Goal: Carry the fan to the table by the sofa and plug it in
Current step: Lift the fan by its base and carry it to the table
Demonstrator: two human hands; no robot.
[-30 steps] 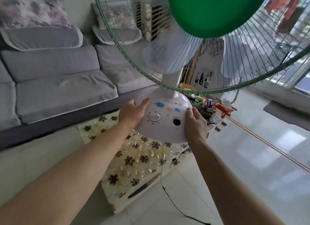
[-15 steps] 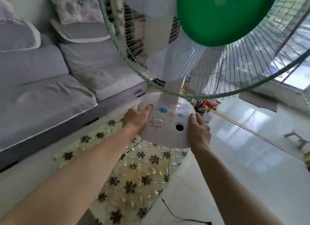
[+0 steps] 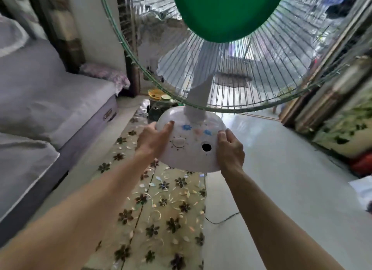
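I hold a white table fan by its round base [image 3: 191,149], which carries a dial and flower stickers. My left hand [image 3: 154,138] grips the base's left rim and my right hand [image 3: 229,149] grips its right rim. The fan's wire cage with a green hub [image 3: 227,12] fills the top of the view. The base hangs above a low table covered in a flowered cloth [image 3: 161,209], beside the grey sofa [image 3: 40,108]. The fan's black cord [image 3: 221,219] trails on the floor to the right of the table.
Small items, a yellow dish [image 3: 156,93] among them, sit at the table's far end. A pale tiled floor [image 3: 281,189] stretches to the right. Cabinets and a flowered cloth [image 3: 342,118] line the right side.
My view has swung to the right along the table; the sofa has slid left. The fan base now hangs over the table's middle, with both hands gripping it as before.
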